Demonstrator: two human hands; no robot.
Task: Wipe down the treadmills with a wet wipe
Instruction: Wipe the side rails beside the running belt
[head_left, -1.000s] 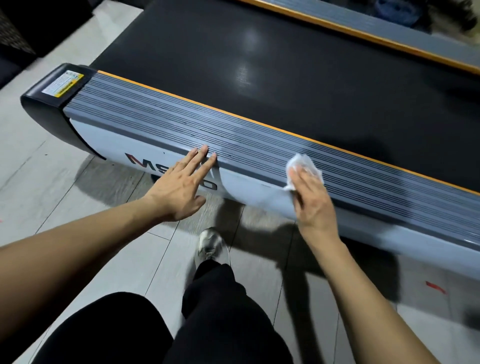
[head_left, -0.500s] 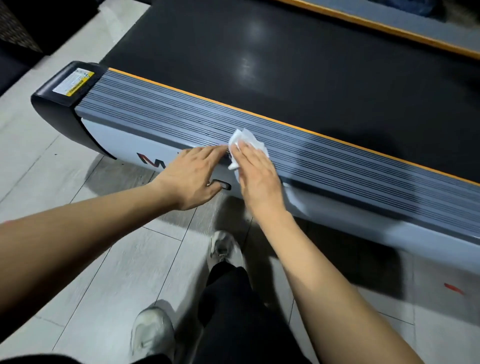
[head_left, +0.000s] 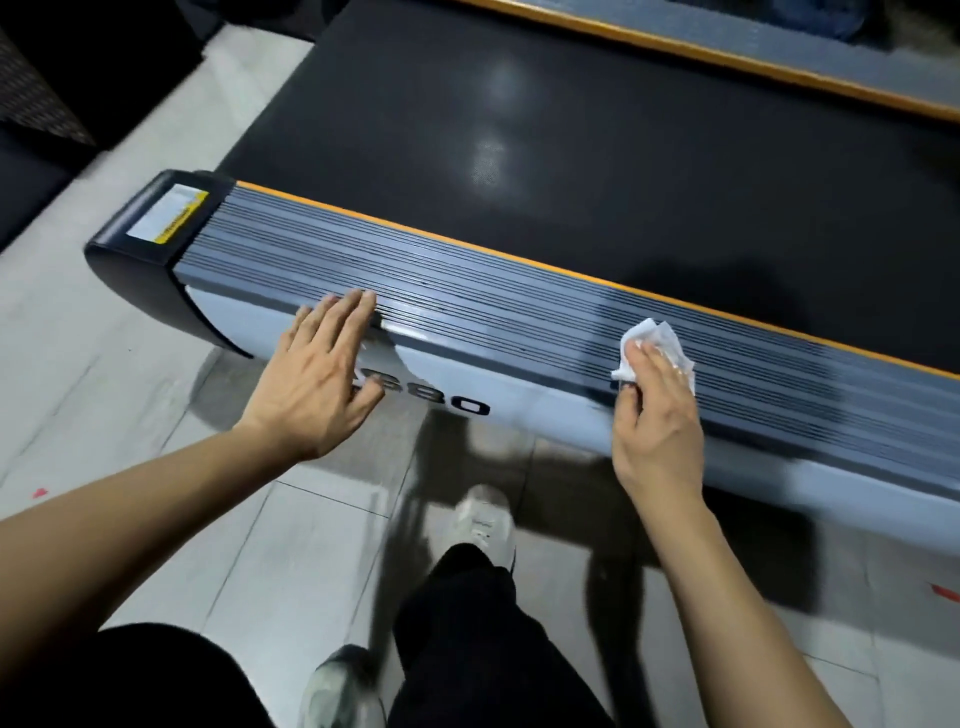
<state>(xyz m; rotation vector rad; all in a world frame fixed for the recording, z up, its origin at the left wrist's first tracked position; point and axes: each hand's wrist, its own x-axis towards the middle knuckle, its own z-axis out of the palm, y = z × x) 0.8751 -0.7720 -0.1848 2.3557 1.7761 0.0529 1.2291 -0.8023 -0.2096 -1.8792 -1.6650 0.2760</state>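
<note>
The right hand (head_left: 657, 415) was curled over a crumpled white wet wipe (head_left: 655, 345), fingers pressing it flat against the ribbed grey side rail (head_left: 519, 306) of the treadmill; the wipe showed beyond the fingertips, bunched not folded. That hold appeared chosen to keep pressure on the ridges, where dirt would likely lodge. The left hand (head_left: 317, 384) held nothing: fingers straight and together, tips resting on the rail's near edge, well apart from the right hand, in my judgement as a brace while the person leaned over.

The rail ran from the black end cap (head_left: 135, 249), which bore a white-and-yellow label (head_left: 169, 213), rightward out of view. An orange strip (head_left: 467, 247) bounded it on the far side, with the black running belt (head_left: 571, 145) beyond. On the near side the rail dropped to a pale side panel (head_left: 545, 400) carrying partly hidden lettering.

Open room for the stroke lay along the rail in both directions; the stretch between the hands was unobstructed. The person's shoes (head_left: 483, 519) stood on the tiled floor (head_left: 104, 389) close to the panel. Motion blur prevented judging which portions were already wet.
</note>
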